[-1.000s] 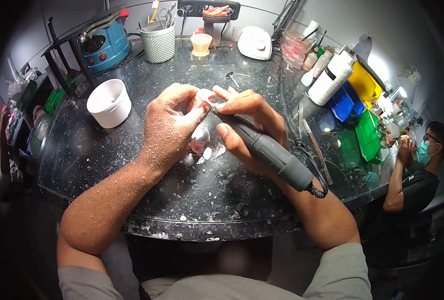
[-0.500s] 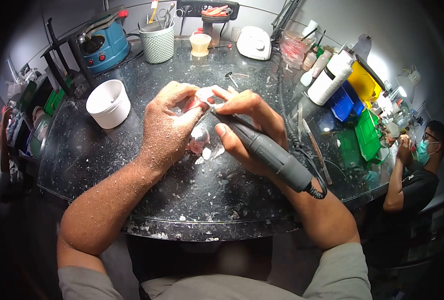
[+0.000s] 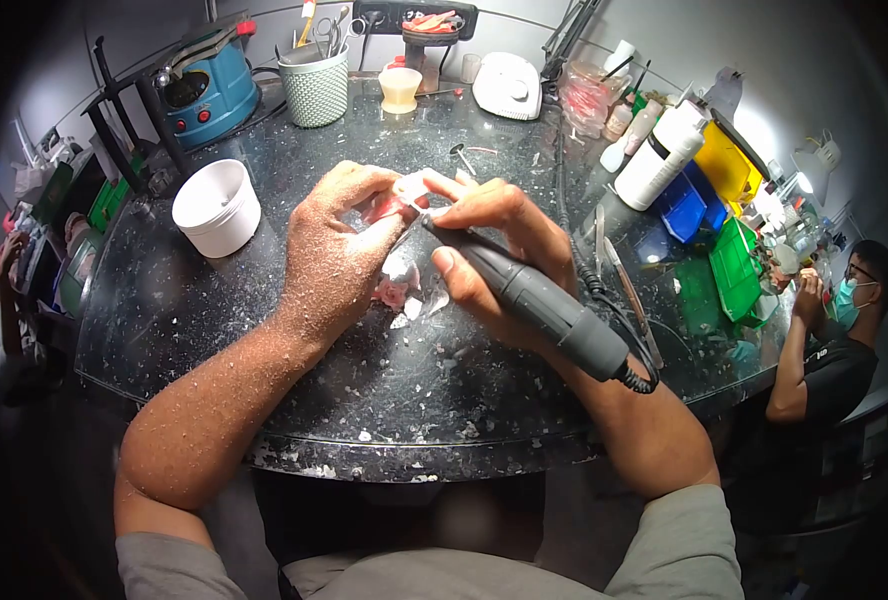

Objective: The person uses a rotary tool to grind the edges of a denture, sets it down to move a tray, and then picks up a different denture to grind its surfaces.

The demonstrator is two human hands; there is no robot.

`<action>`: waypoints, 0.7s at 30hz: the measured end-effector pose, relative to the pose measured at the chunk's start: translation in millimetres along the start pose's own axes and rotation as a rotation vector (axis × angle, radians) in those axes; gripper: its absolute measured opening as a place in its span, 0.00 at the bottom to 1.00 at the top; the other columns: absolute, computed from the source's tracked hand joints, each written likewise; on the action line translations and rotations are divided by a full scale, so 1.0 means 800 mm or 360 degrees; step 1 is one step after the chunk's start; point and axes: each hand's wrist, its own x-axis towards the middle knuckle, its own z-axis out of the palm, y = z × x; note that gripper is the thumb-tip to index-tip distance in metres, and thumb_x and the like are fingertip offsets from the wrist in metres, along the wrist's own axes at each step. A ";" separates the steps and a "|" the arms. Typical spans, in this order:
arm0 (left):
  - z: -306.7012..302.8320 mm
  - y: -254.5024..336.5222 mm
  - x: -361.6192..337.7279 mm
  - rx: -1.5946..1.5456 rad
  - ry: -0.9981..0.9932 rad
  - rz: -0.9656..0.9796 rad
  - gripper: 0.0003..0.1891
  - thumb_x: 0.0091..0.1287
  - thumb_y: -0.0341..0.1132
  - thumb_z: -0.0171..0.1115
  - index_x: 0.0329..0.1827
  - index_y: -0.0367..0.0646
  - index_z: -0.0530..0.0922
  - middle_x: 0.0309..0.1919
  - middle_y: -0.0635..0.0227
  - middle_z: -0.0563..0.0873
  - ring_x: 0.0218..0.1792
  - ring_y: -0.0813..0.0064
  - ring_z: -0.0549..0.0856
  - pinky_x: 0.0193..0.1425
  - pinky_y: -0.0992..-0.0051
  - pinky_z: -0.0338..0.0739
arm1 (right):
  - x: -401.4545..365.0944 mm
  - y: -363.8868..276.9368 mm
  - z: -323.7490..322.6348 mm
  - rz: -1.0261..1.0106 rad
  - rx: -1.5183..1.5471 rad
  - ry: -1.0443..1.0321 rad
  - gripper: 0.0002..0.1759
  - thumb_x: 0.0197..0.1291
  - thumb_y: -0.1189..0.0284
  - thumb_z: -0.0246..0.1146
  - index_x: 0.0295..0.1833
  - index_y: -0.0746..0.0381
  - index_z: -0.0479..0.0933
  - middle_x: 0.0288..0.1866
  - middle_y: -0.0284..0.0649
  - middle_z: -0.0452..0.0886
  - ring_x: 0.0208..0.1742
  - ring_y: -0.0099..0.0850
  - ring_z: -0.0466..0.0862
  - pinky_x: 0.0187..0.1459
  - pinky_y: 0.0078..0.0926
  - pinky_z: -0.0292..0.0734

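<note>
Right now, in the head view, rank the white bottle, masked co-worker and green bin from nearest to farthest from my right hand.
1. White bottle: right of your right hand.
2. Green bin: farther right.
3. Masked co-worker: far right.

The black surface [image 3: 414,400] is shiny (and messy, with white bits all over). On it sit a white tub [image 3: 218,208], a green woven cup [image 3: 314,88], a blue machine [image 3: 205,90] and a green tray [image 3: 736,272].
</note>
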 end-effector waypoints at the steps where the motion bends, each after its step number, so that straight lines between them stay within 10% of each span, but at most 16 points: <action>1: 0.000 0.000 0.000 0.0000 0.0000 -0.0002 0.10 0.63 0.24 0.66 0.48 0.35 0.83 0.39 0.68 0.83 0.45 0.78 0.82 0.55 0.76 0.76 | -0.001 0.001 0.001 0.0050 0.0044 0.0043 0.15 0.55 0.77 0.70 0.48 0.66 0.78 0.45 0.51 0.84 0.57 0.46 0.87 0.57 0.37 0.82; 2: -0.001 0.000 -0.001 0.0028 -0.0006 -0.0001 0.10 0.63 0.24 0.67 0.48 0.35 0.83 0.39 0.68 0.83 0.45 0.78 0.82 0.55 0.76 0.76 | -0.004 -0.004 -0.001 0.0165 0.0096 -0.0030 0.13 0.61 0.78 0.66 0.51 0.67 0.76 0.46 0.45 0.82 0.65 0.47 0.83 0.71 0.48 0.69; 6: -0.001 -0.001 0.000 0.0046 -0.0005 0.0020 0.10 0.64 0.25 0.68 0.48 0.35 0.82 0.39 0.68 0.83 0.44 0.78 0.82 0.54 0.77 0.75 | 0.000 -0.004 -0.003 0.0023 -0.0004 -0.0130 0.13 0.62 0.78 0.65 0.51 0.67 0.76 0.48 0.44 0.82 0.65 0.46 0.83 0.73 0.49 0.66; 8: -0.001 0.002 0.000 0.0044 -0.0005 -0.0014 0.10 0.64 0.25 0.69 0.48 0.35 0.82 0.39 0.68 0.83 0.44 0.78 0.82 0.54 0.77 0.75 | 0.000 -0.003 -0.001 0.0060 -0.0003 0.0011 0.14 0.57 0.75 0.70 0.49 0.65 0.79 0.47 0.52 0.86 0.56 0.44 0.88 0.56 0.36 0.82; 13: -0.001 0.001 0.000 0.0017 0.0014 -0.0042 0.10 0.63 0.25 0.70 0.47 0.34 0.82 0.38 0.69 0.83 0.44 0.79 0.82 0.54 0.77 0.76 | 0.000 0.002 -0.004 0.0056 -0.0042 0.0012 0.15 0.58 0.75 0.71 0.49 0.65 0.79 0.47 0.51 0.86 0.49 0.39 0.89 0.49 0.31 0.84; 21: 0.003 0.000 -0.002 -0.0244 -0.0021 -0.0173 0.09 0.69 0.27 0.69 0.50 0.37 0.82 0.40 0.71 0.85 0.44 0.83 0.84 0.54 0.79 0.78 | 0.002 -0.005 -0.006 -0.0043 -0.0192 -0.0055 0.16 0.56 0.75 0.71 0.50 0.62 0.78 0.49 0.52 0.86 0.58 0.48 0.87 0.69 0.44 0.72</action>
